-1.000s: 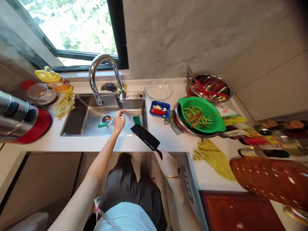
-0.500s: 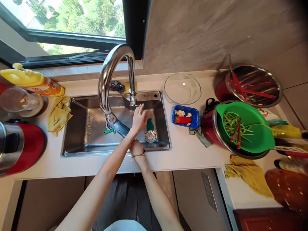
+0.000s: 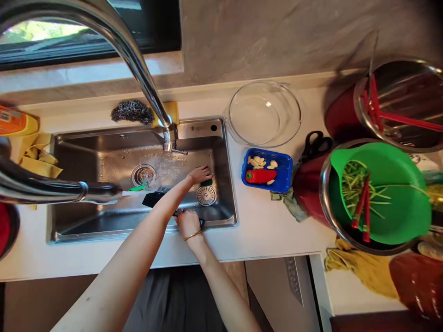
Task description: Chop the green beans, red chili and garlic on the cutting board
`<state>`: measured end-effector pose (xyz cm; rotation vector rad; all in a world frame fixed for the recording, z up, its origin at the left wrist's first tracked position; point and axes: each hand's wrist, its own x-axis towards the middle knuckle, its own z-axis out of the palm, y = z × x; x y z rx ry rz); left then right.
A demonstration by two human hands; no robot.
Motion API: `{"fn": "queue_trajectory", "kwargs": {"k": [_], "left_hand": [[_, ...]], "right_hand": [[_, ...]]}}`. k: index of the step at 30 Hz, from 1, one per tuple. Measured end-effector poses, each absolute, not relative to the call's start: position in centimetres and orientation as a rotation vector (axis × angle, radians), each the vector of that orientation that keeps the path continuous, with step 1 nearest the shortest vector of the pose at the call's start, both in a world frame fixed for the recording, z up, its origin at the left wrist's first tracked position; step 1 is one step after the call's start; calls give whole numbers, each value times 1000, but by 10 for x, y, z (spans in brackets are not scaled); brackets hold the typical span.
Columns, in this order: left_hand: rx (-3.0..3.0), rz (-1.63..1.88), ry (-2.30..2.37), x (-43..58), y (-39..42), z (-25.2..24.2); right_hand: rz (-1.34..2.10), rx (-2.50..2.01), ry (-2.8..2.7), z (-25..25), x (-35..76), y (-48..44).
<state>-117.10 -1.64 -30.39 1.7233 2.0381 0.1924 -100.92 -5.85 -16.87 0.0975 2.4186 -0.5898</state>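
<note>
My right hand (image 3: 188, 224) wraps round the dark handle of a black-bladed kitchen knife (image 3: 152, 199) at the front of the steel sink (image 3: 114, 226). A stream of water from the faucet (image 3: 104, 191) runs toward its blade. Crossing over the knife, my left arm reaches deeper into the sink. The fingers of my left hand (image 3: 200, 174) are stretched out over a dark green scouring pad (image 3: 206, 182), partly hidden beneath them; a firm grip does not show. Left of the blade lies a small green peeler-like tool (image 3: 137, 187), near the drain (image 3: 143, 175).
A blue tray (image 3: 285, 170) holds garlic cloves and a red pepper. Behind it stands a glass bowl (image 3: 265, 113). Farther right, a green colander (image 3: 401, 198) with cut green strips and red chopsticks rests on a pot, beside scissors (image 3: 316, 143). Steel wool (image 3: 131, 111) sits behind the sink.
My left hand has come down from by the faucet lever to the scouring pad. Water now runs from the spout, and the knife blade has come into sight. The view has shifted right and closer.
</note>
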Motion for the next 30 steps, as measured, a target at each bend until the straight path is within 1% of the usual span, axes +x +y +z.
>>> {"fn": "queue_trajectory", "kwargs": {"k": [3, 6, 11, 12, 14, 17, 21, 25, 30], "left_hand": [[1428, 175, 2208, -1166, -24, -296], [1118, 190, 2413, -1161, -52, -266], [473, 684, 2730, -1133, -128, -203], [358, 741, 2756, -1124, -143, -195], [153, 750, 2794, -1105, -169, -185], [47, 614, 2833, -1081, -194, -184], [149, 510, 2877, -1073, -210, -188], [213, 468, 2902, -1089, -227, -192], [82, 365, 2882, -1125, -268, -207]], "right_hand": [[-560, 108, 2460, -173, -1003, -50], [-506, 151, 2482, -175, -1004, -42], [-453, 28, 2525, -172, -1025, -39], [-451, -8, 2531, -171, -1030, -41], [-449, -55, 2534, -168, -1039, -49], [-465, -88, 2525, -163, -1049, -65], [-492, -101, 2528, -154, -1055, -82], [-445, -97, 2545, -142, -1058, -90], [-369, -96, 2588, -132, -1049, -94]]}}
